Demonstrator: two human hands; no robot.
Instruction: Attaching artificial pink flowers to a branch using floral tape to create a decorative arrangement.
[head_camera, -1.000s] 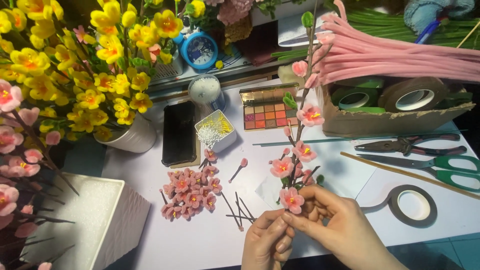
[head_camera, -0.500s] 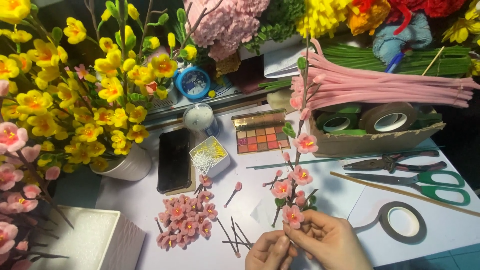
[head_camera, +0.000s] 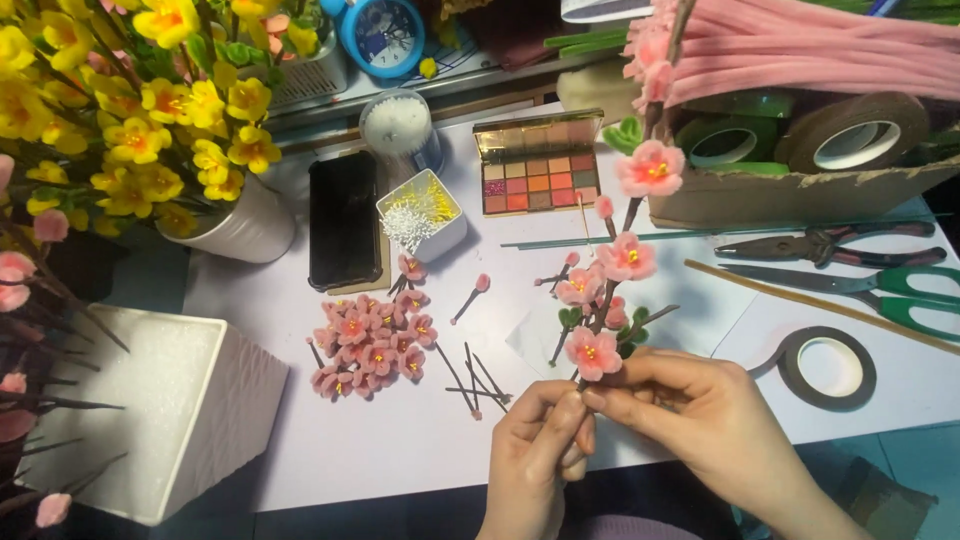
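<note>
Head view looks down on a white worktop (head_camera: 420, 440) where both hands meet at the near edge around the foot of a flower branch (head_camera: 622, 262). This dark stem with pink blossoms has its long axis running up and slightly rightward away from the person, its tip passing over the cardboard box (head_camera: 800, 190) of tape rolls and pink stems. The left hand (head_camera: 535, 455) has its fingers (head_camera: 565, 420) closed around the lowest part of the stem, just under the bottom blossom. The right hand (head_camera: 700, 415) comes in from the right, thumb and forefinger pinched together on the same stem, touching the left fingers, so both hands sit at the base and the whole flowered length lies beyond them. To the left of the branch, well within the left hand's side, lies a heap of loose pink blossoms (head_camera: 368, 345) and a few dark stem pieces (head_camera: 475, 385). A brown tape roll (head_camera: 826, 367) lies just beside the right hand, with scissors (head_camera: 880, 290) and pliers (head_camera: 830, 243) farther back.
</note>
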